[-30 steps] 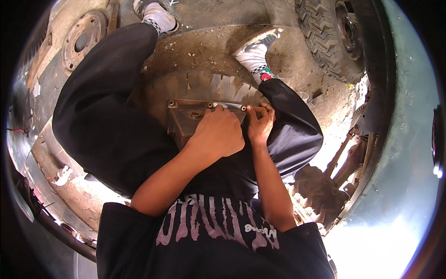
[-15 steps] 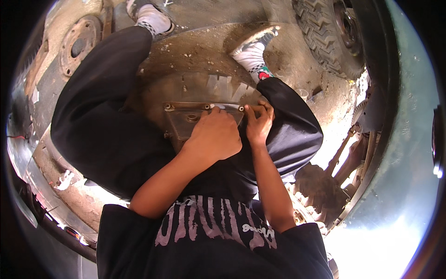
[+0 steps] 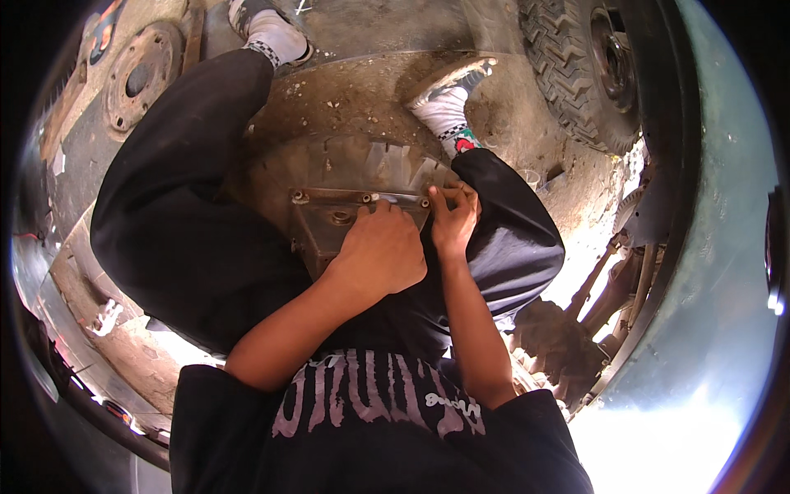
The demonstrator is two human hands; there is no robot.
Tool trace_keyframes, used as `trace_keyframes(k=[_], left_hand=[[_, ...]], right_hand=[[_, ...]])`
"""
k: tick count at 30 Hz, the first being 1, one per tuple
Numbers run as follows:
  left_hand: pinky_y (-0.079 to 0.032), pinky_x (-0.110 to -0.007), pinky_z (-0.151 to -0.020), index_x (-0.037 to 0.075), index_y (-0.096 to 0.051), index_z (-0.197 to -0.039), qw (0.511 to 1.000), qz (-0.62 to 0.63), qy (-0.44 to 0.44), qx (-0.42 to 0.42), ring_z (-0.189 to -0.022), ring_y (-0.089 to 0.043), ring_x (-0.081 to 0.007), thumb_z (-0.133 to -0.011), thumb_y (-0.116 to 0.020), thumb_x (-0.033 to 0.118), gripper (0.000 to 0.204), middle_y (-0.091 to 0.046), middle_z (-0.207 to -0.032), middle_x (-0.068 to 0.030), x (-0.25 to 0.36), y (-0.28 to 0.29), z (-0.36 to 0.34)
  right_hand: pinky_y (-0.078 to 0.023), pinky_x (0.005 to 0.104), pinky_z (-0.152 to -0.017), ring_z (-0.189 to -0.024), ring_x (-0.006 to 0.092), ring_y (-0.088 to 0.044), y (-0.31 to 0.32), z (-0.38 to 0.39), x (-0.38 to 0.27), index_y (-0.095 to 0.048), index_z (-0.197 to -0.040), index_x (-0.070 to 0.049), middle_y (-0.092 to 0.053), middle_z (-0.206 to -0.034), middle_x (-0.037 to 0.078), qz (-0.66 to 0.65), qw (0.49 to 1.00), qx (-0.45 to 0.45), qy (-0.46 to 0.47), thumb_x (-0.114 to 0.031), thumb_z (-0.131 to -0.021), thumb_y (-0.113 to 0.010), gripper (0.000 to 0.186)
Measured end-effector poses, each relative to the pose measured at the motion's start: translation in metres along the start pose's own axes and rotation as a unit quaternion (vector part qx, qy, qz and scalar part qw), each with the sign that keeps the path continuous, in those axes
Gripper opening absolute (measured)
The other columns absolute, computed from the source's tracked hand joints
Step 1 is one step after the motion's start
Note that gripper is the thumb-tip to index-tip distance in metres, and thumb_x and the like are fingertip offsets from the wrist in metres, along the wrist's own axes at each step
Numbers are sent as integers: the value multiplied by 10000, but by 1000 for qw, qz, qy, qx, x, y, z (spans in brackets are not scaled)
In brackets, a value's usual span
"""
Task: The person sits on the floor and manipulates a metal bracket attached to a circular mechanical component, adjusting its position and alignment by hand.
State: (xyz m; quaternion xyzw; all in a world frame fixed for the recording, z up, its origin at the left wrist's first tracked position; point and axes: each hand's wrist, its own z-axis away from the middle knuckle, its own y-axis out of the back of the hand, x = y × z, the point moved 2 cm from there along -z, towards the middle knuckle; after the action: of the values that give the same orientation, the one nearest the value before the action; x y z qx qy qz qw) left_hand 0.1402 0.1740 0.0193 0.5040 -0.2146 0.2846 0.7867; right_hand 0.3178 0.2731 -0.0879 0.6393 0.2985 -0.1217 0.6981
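A dull metal plate [image 3: 325,235] with a row of bolt heads along its upper edge lies between my bent legs, above a curved, ribbed grey piece [image 3: 329,158]. My left hand [image 3: 383,247] is curled over the plate near its middle bolt [image 3: 367,198], fingertips on or beside a small pale piece [image 3: 383,198]; what it grips is hidden. My right hand [image 3: 453,216] is closed at the plate's right end, thumb beside the right bolt [image 3: 425,202]; I cannot make out what its fingers hold.
A treaded tyre [image 3: 568,90] stands at the upper right, beside a pale blue vehicle body panel [image 3: 720,247]. Rusty undercarriage parts [image 3: 559,346] are at the lower right. A round rusty disc [image 3: 141,74] lies at the upper left. My shoes rest on the dirty ground [image 3: 346,99].
Both hands and the plate sit slightly lower in the picture, as does my right foot. The hands keep nearly the same grip and position relative to the plate.
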Motion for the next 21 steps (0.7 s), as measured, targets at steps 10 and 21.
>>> trace_keyframes(k=[10, 21], left_hand=[[-535, -506, -1010, -106, -730, -1021, 1000, 14, -3, 3, -1145, -670, -408, -888, -673, 285, 417, -729, -1069, -254, -3, -1, 1], [-527, -514, -1052, -107, -721, -1065, 1000, 20, 6, -15, -1208, -644, -404, -903, -661, 302, 444, -719, -1133, -268, -3, 3, 0]], right_hand=[[-433, 480, -1087, -1209, 354, -611, 1, 6, 2, -781, -930, -40, -696, -1158, 154, -15, 1000, -3, -11, -278, -876, -884, 264], [-432, 501, -1078, -1197, 370, -614, 5, 10, 5, -768, -913, -56, -712, -1114, 137, 0, 1000, -15, -7, -306, -900, -856, 266]])
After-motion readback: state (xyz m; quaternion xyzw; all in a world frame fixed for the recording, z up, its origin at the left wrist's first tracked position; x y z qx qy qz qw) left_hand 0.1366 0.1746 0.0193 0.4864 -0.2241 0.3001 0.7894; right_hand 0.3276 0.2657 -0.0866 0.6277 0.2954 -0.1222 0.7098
